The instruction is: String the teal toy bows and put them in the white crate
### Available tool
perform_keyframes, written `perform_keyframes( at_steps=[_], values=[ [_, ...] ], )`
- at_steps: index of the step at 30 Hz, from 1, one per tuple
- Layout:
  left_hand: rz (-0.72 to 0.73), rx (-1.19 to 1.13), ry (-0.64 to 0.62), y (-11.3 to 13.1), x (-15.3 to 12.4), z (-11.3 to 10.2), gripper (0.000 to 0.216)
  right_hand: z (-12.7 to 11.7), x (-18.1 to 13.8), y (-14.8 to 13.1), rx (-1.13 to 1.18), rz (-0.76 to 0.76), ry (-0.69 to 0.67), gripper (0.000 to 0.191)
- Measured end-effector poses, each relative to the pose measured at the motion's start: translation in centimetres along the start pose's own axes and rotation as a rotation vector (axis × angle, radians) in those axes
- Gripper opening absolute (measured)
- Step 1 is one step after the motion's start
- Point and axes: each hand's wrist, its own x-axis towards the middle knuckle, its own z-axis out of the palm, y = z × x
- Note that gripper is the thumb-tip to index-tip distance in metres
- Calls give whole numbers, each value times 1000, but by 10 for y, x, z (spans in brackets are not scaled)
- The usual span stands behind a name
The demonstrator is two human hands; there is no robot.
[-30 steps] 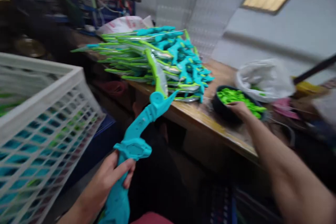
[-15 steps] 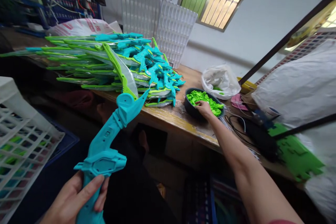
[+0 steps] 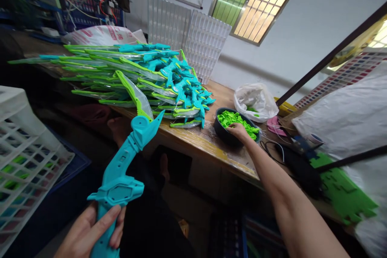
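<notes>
Right hand: one, fingers bunched and bent down onto the green pieces in the bowl; whether a piece is gripped cannot be told, the fingertips being hidden.
Left hand: one, to the left of the bowl and nearer the person, closed round the handle of a bow, thumb across the front.
Bow: one, teal, held tilted off the table, left of the bowl and on its near side (a green limb with a clear panel stands at the upper end).
Bowl: one, dark, round, well filled, set near the front edge of the table.
Pile of bows: teal and green, many layers deep, on the table left of the bowl.
White bag: one, open, just behind the bowl and to its right (some green shows inside).
Pink cloth: one, right of the bowl.
Clear trays: upright against the wall, behind the bowl.
White crate: one, lattice-sided, far left of the bowl.
</notes>
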Motion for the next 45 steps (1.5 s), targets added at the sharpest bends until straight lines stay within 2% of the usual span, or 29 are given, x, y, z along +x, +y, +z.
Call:
perform_keyframes(
  at_steps=[5, 8, 10, 12, 15, 18, 20, 24, 30, 35, 40, 45],
  values=[
    [-6, -105, 10, 2, 8, 2, 42, -9, -17, -11, 160, -25, 149, 29],
    [13, -194, -16, 1, 11, 8, 40, -7, -48, -34, 318, -117, 190, 34],
    [41, -244, -30, -1, 12, 14, 39, 3, -87, -59, 423, -195, 122, 38],
    [77, -233, -61, -3, 12, 18, 39, 16, -140, -88, 508, -312, 10, 36],
    [125, -167, -112, -6, 11, 21, 41, 37, -227, -130, 500, -733, -98, 17],
    [169, -123, -123, -6, 6, 20, 38, 60, -292, -160, 500, -987, -56, 21],
    [204, -94, -101, -5, 2, 19, 34, 76, -314, -172, 511, -1071, 1, 26],
    [236, -81, -64, -4, 0, 18, 33, 93, -323, -178, 489, -1151, 76, 28],
    [262, -91, -123, -4, 0, 22, 31, 88, -321, -180, 414, -1252, 137, 33],
    [295, -30, -109, 0, -5, 21, 29, 87, -322, -179, 416, -1281, 120, 37],
    [325, 118, -86, 7, -11, 21, 35, 86, -319, -173, 466, -1366, 59, 37],
    [355, 153, -68, 11, -13, 26, 37, 82, -328, -173, 416, -1306, 71, 37]
  ],
)
